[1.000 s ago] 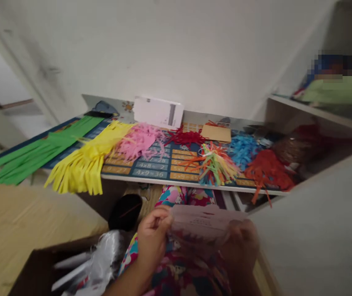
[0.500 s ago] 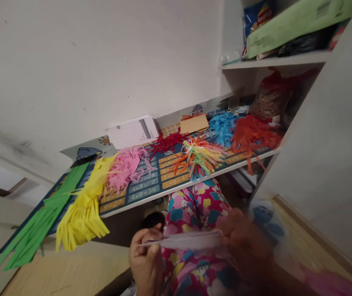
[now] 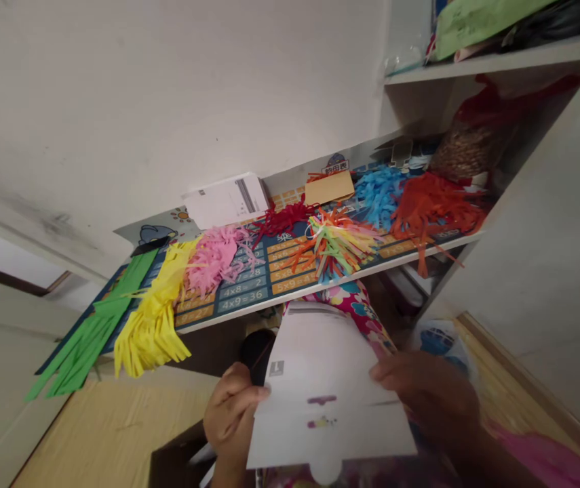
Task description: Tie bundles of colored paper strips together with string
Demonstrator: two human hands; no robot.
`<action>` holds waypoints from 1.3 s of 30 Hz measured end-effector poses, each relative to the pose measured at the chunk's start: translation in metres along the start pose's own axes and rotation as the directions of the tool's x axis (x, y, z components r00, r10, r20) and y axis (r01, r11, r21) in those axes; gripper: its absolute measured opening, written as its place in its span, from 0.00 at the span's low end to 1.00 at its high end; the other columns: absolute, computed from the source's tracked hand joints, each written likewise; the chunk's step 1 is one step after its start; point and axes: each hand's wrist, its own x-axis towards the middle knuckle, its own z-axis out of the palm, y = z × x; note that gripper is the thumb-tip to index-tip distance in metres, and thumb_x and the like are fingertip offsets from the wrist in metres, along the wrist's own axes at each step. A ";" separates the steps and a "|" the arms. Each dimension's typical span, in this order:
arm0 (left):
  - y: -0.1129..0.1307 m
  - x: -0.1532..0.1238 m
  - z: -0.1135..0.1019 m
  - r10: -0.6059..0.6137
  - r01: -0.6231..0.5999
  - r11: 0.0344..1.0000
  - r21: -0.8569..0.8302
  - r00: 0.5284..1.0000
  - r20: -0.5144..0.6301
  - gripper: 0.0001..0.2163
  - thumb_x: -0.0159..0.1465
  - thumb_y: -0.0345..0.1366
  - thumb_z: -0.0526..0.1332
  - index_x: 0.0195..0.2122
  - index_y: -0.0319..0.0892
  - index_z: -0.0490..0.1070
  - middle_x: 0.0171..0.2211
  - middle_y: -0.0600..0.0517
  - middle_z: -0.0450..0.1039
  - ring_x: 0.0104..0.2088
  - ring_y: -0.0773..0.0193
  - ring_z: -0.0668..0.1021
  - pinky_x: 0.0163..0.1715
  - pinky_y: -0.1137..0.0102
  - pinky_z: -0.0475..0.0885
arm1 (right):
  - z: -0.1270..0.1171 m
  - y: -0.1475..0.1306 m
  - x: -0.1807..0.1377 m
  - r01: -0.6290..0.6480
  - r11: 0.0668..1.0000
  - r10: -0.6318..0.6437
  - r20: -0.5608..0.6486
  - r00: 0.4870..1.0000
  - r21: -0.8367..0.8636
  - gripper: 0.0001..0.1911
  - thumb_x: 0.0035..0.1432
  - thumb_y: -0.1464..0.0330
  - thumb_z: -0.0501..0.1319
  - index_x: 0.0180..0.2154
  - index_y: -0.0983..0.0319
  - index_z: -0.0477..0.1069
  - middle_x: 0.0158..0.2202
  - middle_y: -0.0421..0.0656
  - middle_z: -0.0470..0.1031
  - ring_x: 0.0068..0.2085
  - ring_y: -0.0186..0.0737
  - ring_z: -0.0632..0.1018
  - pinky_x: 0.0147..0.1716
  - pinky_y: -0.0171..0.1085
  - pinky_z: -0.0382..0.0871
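A flat white paper piece [image 3: 330,352], perhaps packaging, is spread out over my lap below the desk edge. It bears small purple and yellow prints, a grey square mark and a rounded tab at its lower edge. My left hand [image 3: 233,403] pinches its left edge between thumb and fingers. On the opposite edge, my right hand [image 3: 424,386] grips it too, slightly blurred and in shadow. Just beyond the paper, a multicoloured paper-strip tassel [image 3: 343,244] lies at the desk's front edge.
Green strips [image 3: 91,339], yellow fringed paper [image 3: 152,339], pink shreds [image 3: 218,261], red shreds [image 3: 284,217], blue shreds [image 3: 378,193] and orange-red shreds [image 3: 437,210] lie across the desk [image 3: 243,295]. White sheets [image 3: 226,200] rest against the wall. Shelves [image 3: 493,61] stand right.
The white paper, seen nearly edge-on before, now faces me broadly and looks opened out. My hands have turned it and stand wider apart. The view has shifted slightly.
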 end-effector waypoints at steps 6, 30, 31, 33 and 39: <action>-0.002 -0.039 0.004 -0.261 0.254 0.963 0.095 0.963 0.068 0.09 0.61 0.43 0.64 0.32 0.47 0.82 0.27 0.52 0.79 0.26 0.59 0.79 0.26 0.69 0.75 | 0.003 0.010 -0.008 -0.126 0.990 0.128 -0.038 0.991 0.055 0.08 0.62 0.73 0.61 0.40 0.55 0.76 0.34 0.40 0.81 0.34 0.38 0.82 0.33 0.35 0.77; 0.006 -0.087 0.017 -0.657 0.724 0.680 -0.117 0.672 0.342 0.11 0.60 0.44 0.67 0.30 0.40 0.78 0.23 0.53 0.76 0.23 0.68 0.74 0.24 0.74 0.70 | 0.039 0.032 -0.094 -0.768 0.639 0.768 0.020 0.640 0.040 0.07 0.54 0.61 0.65 0.29 0.57 0.76 0.57 0.46 0.71 0.56 0.50 0.73 0.53 0.46 0.68; 0.007 -0.088 0.018 -0.689 0.756 0.644 -0.120 0.640 0.340 0.10 0.59 0.43 0.67 0.30 0.40 0.78 0.22 0.54 0.75 0.22 0.69 0.73 0.24 0.75 0.69 | 0.041 0.030 -0.094 -0.805 0.592 0.805 0.016 0.592 0.031 0.08 0.53 0.60 0.65 0.29 0.57 0.76 0.57 0.46 0.71 0.55 0.51 0.73 0.53 0.46 0.68; 0.008 -0.089 0.020 -0.748 0.806 0.581 -0.113 0.584 0.315 0.10 0.58 0.42 0.68 0.30 0.40 0.76 0.22 0.55 0.73 0.22 0.70 0.72 0.24 0.75 0.68 | 0.046 0.027 -0.093 -0.864 0.504 0.863 0.022 0.504 0.009 0.11 0.49 0.57 0.67 0.29 0.57 0.76 0.54 0.47 0.73 0.54 0.52 0.73 0.51 0.46 0.68; 0.008 -0.092 0.031 -0.830 0.902 0.406 -0.146 0.431 0.354 0.13 0.54 0.44 0.71 0.28 0.40 0.73 0.25 0.55 0.71 0.22 0.71 0.69 0.23 0.76 0.66 | 0.052 0.024 -0.080 -0.976 0.184 0.981 0.090 0.175 -0.116 0.22 0.43 0.49 0.67 0.33 0.59 0.77 0.28 0.42 0.76 0.28 0.41 0.73 0.29 0.38 0.66</action>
